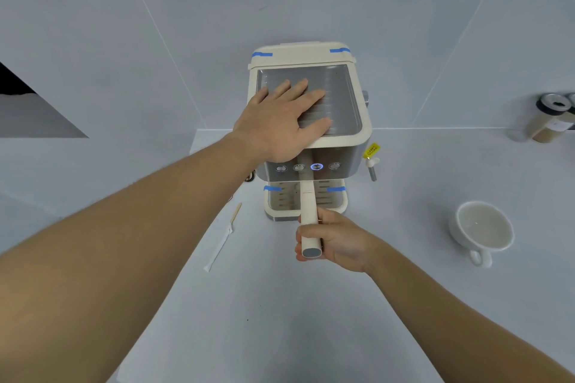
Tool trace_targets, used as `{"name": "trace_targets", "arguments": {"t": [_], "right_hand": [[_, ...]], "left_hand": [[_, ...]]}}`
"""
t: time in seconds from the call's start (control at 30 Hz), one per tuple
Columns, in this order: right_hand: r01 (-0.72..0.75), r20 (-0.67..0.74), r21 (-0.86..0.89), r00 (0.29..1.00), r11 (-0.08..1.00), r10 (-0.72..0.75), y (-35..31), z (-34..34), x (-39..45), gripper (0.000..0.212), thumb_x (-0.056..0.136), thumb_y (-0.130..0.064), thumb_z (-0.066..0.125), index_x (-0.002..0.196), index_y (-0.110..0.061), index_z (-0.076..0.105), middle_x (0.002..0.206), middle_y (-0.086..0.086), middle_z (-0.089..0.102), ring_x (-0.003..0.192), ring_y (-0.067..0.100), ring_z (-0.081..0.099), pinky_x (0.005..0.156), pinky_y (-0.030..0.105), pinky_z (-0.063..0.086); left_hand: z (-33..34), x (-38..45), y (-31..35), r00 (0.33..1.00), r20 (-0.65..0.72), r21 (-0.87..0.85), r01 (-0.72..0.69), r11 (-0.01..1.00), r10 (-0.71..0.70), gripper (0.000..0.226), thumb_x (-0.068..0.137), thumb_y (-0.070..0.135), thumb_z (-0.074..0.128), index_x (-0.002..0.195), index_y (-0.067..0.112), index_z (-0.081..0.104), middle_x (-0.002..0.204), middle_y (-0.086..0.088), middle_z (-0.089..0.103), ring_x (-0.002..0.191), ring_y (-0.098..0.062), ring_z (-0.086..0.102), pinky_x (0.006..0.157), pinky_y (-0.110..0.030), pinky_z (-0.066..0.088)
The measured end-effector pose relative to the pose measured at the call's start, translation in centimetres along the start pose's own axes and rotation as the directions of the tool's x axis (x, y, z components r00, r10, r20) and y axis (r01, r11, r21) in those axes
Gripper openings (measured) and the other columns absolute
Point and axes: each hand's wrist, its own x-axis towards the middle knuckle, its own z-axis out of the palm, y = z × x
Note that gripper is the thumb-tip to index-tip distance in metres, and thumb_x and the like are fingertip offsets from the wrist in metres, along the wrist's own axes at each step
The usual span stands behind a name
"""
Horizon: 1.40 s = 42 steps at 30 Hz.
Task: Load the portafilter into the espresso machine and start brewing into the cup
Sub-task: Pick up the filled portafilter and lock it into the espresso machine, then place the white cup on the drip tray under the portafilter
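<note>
A cream and steel espresso machine (345, 93) stands against the tiled wall. My left hand (281, 120) lies flat on its metal top tray, fingers spread. The portafilter's cream handle (309, 211) sticks out towards me from under the machine's front, its head hidden beneath the button panel. My right hand (337, 241) grips the end of that handle. One of several round buttons (316, 167) glows blue. A white cup (480, 230) stands on the counter to the right, apart from the machine, and looks empty.
A wooden stirrer in a white paper sleeve (222, 236) lies left of the drip tray (336, 207). The steam wand (372, 166) with a yellow tag hangs on the machine's right side. Jars (549, 118) stand at the far right by the wall.
</note>
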Motion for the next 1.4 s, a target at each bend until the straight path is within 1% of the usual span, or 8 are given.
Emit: {"name": "trace_targets", "arguments": {"t": [0.2, 0.33, 0.47, 0.67, 0.87, 0.97, 1.07, 1.4], "right_hand": [[0.036, -0.106, 0.028, 0.994, 0.999, -0.033, 0.5, 0.2, -1.2, 0.019, 0.093, -0.003, 0.060, 0.112, -0.008, 0.061, 0.093, 0.014, 0.066, 0.085, 0.027, 0.067, 0.086, 0.042, 0.059], [0.049, -0.160, -0.025, 0.986, 0.998, -0.053, 0.3, 0.0, -2.4, 0.024, 0.094, -0.004, 0.058, 0.117, -0.009, 0.064, 0.108, 0.014, 0.070, 0.093, 0.025, 0.069, 0.085, 0.036, 0.059], [0.085, -0.185, 0.005, 0.979, 0.996, -0.083, -0.2, -1.6, -4.2, 0.014, 0.092, -0.007, 0.063, 0.105, -0.010, 0.069, 0.101, 0.013, 0.074, 0.090, 0.027, 0.074, 0.084, 0.033, 0.060], [0.170, -0.272, 0.015, 0.949, 0.985, -0.160, -1.1, -5.9, -7.5, 0.022, 0.093, -0.015, 0.064, 0.113, -0.009, 0.068, 0.110, 0.013, 0.076, 0.101, 0.027, 0.073, 0.093, 0.037, 0.055], [0.262, -0.363, 0.023, 0.901, 0.965, -0.236, -1.4, -10.4, -11.8, 0.019, 0.096, -0.012, 0.059, 0.112, -0.009, 0.068, 0.111, 0.011, 0.075, 0.101, 0.026, 0.073, 0.092, 0.039, 0.054], [0.302, -0.433, 0.026, 0.863, 0.953, -0.261, -1.3, -12.8, -13.7, 0.019, 0.095, -0.009, 0.058, 0.111, -0.007, 0.068, 0.109, 0.012, 0.076, 0.100, 0.028, 0.073, 0.091, 0.041, 0.054], [0.332, -0.484, 0.020, 0.829, 0.943, -0.282, -1.2, -15.5, -15.4, 0.020, 0.097, -0.012, 0.055, 0.112, -0.006, 0.068, 0.110, 0.013, 0.076, 0.102, 0.029, 0.072, 0.092, 0.042, 0.054], [0.344, -0.652, 0.007, 0.713, 0.939, -0.256, 0.3, -25.4, -18.2, 0.017, 0.098, -0.013, 0.055, 0.106, -0.008, 0.070, 0.106, 0.018, 0.073, 0.097, 0.034, 0.069, 0.085, 0.038, 0.061]], "left_hand": [[-0.3, -0.2, 0.3, 0.999, -0.028, -0.018, 0.016, 1.000, -0.017, 0.063, 0.092, 0.063, 0.030, 0.149, 0.036, 0.028, 0.162, 0.007, 0.022, 0.150, -0.016, 0.015, 0.121, -0.041, 0.010], [-0.5, -0.6, 0.6, 0.998, -0.062, -0.071, 0.017, 0.997, -0.022, 0.059, 0.091, 0.059, 0.037, 0.142, 0.031, 0.043, 0.151, 0.005, 0.042, 0.138, -0.019, 0.037, 0.113, -0.039, 0.030], [-1.1, -2.3, 1.2, 0.994, -0.080, -0.339, 0.048, 0.939, -0.079, 0.031, 0.086, 0.044, 0.052, 0.099, 0.018, 0.062, 0.094, 0.003, 0.062, 0.091, -0.021, 0.057, 0.089, -0.046, 0.050], [-1.6, -7.4, 4.6, 0.955, -0.128, -0.762, 0.078, 0.643, -0.268, 0.018, 0.089, 0.027, 0.065, 0.105, 0.024, 0.074, 0.101, 0.010, 0.075, 0.090, -0.005, 0.069, 0.077, -0.017, 0.054], [1.5, -11.7, 9.6, 0.914, 0.013, -0.941, 0.148, 0.304, -0.405, 0.013, 0.090, 0.021, 0.064, 0.093, 0.025, 0.076, 0.092, 0.003, 0.078, 0.091, -0.015, 0.072, 0.085, -0.025, 0.055], [4.2, -12.0, 12.4, 0.888, 0.177, -0.962, 0.247, 0.115, -0.424, 0.013, 0.092, 0.018, 0.063, 0.092, 0.016, 0.076, 0.085, -0.001, 0.077, 0.082, -0.018, 0.071, 0.069, -0.021, 0.057], [6.9, -11.4, 15.1, 0.876, 0.289, -0.952, 0.304, -0.024, -0.386, 0.015, 0.093, 0.009, 0.059, 0.093, 0.009, 0.073, 0.085, -0.005, 0.075, 0.080, -0.018, 0.072, 0.075, -0.026, 0.057], [13.6, -6.2, 20.7, 0.766, 0.574, -0.819, 0.532, -0.217, -0.288, 0.013, 0.093, 0.014, 0.060, 0.096, 0.010, 0.072, 0.096, -0.011, 0.072, 0.094, -0.025, 0.071, 0.089, -0.035, 0.056]]}}
